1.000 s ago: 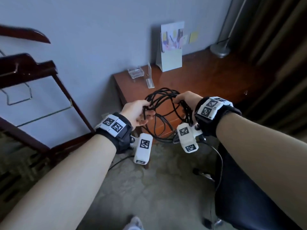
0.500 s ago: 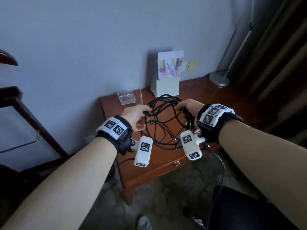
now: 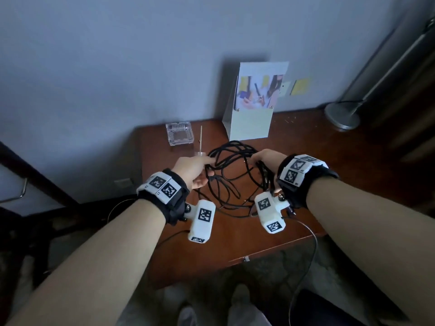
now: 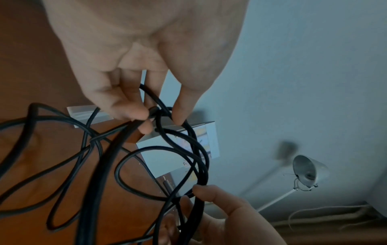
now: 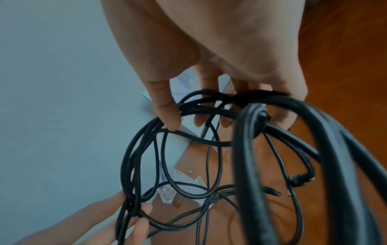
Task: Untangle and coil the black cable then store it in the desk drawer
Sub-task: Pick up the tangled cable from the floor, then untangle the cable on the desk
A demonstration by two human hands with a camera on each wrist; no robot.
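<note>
A tangled black cable (image 3: 231, 175) hangs in loose loops just above the brown wooden desk (image 3: 270, 229), held between both hands. My left hand (image 3: 196, 170) pinches strands at the bundle's left side; the left wrist view shows its fingertips (image 4: 138, 114) closed on the black cable (image 4: 159, 149). My right hand (image 3: 263, 158) grips the right side, its fingers curled round several strands of the black cable (image 5: 188, 116) in the right wrist view. A plug end (image 5: 301, 179) dangles near the desk. The drawer knob (image 3: 246, 258) shows on the desk's front edge.
At the back of the desk stand a white brochure holder (image 3: 253, 107), a clear glass ashtray (image 3: 179, 133) and a small clear stand with a stick (image 3: 200, 147). A lamp base (image 3: 342, 115) sits at the back right. A thin wire (image 3: 306, 262) trails off the front.
My view has shifted closer over the desk. Both hands have kept hold of the cable and carried it over the desk top, the loops spreading a little wider.
</note>
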